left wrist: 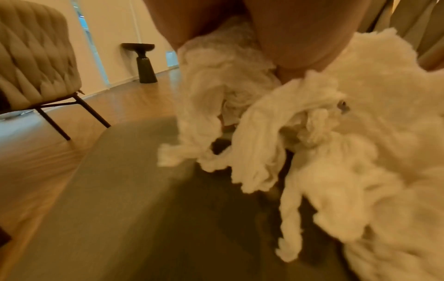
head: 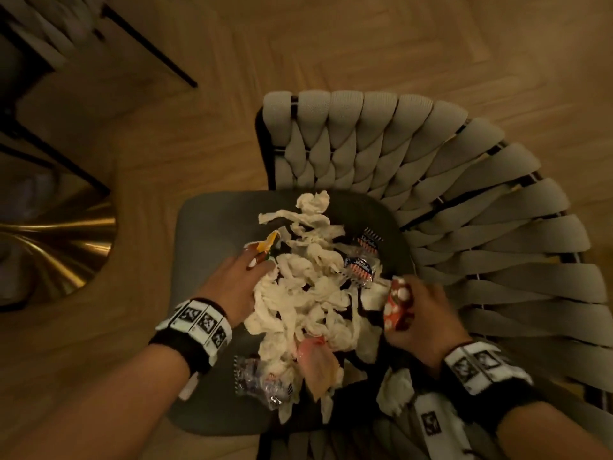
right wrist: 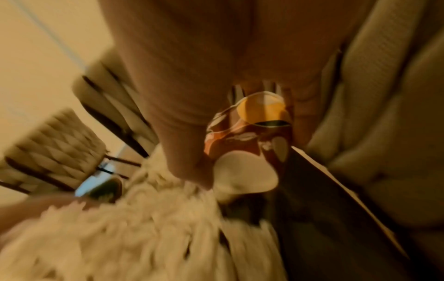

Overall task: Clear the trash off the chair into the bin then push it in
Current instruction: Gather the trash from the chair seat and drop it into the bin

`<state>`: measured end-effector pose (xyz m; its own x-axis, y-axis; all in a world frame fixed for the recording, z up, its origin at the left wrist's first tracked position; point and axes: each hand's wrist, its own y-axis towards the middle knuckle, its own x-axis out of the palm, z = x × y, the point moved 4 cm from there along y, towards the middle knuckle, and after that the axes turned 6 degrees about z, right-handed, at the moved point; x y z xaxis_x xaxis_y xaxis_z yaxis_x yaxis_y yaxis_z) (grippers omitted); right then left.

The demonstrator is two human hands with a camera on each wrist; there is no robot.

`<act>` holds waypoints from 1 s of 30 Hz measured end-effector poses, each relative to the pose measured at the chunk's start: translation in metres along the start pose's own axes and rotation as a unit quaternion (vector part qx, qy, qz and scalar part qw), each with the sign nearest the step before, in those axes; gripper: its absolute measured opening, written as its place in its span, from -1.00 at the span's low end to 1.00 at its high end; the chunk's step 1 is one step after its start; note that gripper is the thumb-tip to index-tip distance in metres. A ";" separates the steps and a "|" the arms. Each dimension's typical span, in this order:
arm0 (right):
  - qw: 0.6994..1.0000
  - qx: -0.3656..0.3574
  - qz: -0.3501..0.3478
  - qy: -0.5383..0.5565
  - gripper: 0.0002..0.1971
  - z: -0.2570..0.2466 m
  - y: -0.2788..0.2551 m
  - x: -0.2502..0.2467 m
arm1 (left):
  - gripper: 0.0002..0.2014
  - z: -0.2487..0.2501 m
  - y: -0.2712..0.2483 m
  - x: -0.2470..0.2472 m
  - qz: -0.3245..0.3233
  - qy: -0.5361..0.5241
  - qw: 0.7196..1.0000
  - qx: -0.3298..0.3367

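On the chair [head: 212, 247] seat, a loose heap of trash: torn white tissue [head: 308, 293] in crumpled strips, clear crinkly wrappers [head: 360, 268] with printed labels, a pale pink wrapper [head: 316, 363], and a yellow-green scrap [head: 267, 245] at the far left edge. Bin nowhere in view.

Left hand [head: 238, 287] laid against the left flank of the heap, fingers reaching into the tissue; from the wrist view, curled into the white strands, though a firm grip cannot be told. Right hand [head: 421, 313] closed around a red-and-white packet [head: 396, 305], glossy and foil-like, thumb pressed on its face, at the right edge of the heap near the woven backrest [head: 447, 200].

Likely handling: all of it featherlight and limp. Tissue soft, fibrous, prone to shedding scraps and tearing if tugged by one strand; better scooped from both flanks and squeezed into one wad. Wrappers slick and springy, apt to slide out of a loose armful; best trapped inside the tissue mass. Nothing fragile, so a firm squeeze should do no harm.

Seat smooth, dark grey-green, slightly dished; backrest of padded beige straps braided over a dark frame. Under it, herringbone wood floor [head: 331, 44].
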<state>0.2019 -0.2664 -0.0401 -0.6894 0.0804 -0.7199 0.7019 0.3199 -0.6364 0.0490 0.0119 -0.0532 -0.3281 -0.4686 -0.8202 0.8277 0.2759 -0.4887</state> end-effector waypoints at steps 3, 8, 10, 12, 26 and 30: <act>0.992 -0.119 0.030 -0.013 0.02 -0.033 0.017 -0.025 | -0.28 -0.002 -0.029 -0.001 0.013 -0.032 0.999 -0.026; 0.937 -0.231 -0.107 -0.239 0.14 -0.076 0.054 0.024 | -0.32 -0.012 -0.065 0.010 0.049 -0.088 0.992 -0.074; 0.913 -0.243 -0.145 -0.293 0.22 -0.075 0.061 0.053 | -0.31 -0.015 -0.075 0.014 0.060 -0.121 0.987 -0.085; 0.904 -0.253 -0.146 -0.312 0.14 -0.074 0.059 0.071 | -0.29 -0.016 -0.082 0.016 0.068 -0.143 0.983 -0.089; 0.951 -0.226 -0.122 -0.172 -0.02 -0.068 -0.007 0.013 | -0.41 -0.009 -0.132 -0.047 0.135 -0.239 0.955 -0.112; 0.945 -0.288 -0.079 -0.135 -0.08 -0.084 -0.069 -0.034 | -0.40 -0.001 -0.180 -0.089 0.165 -0.279 0.939 -0.113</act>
<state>0.1624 -0.2117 0.0516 -0.6516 -0.2295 -0.7230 0.3266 0.7753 -0.5405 -0.0708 0.0045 0.1074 0.2711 -0.6756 -0.6857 0.7040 0.6249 -0.3374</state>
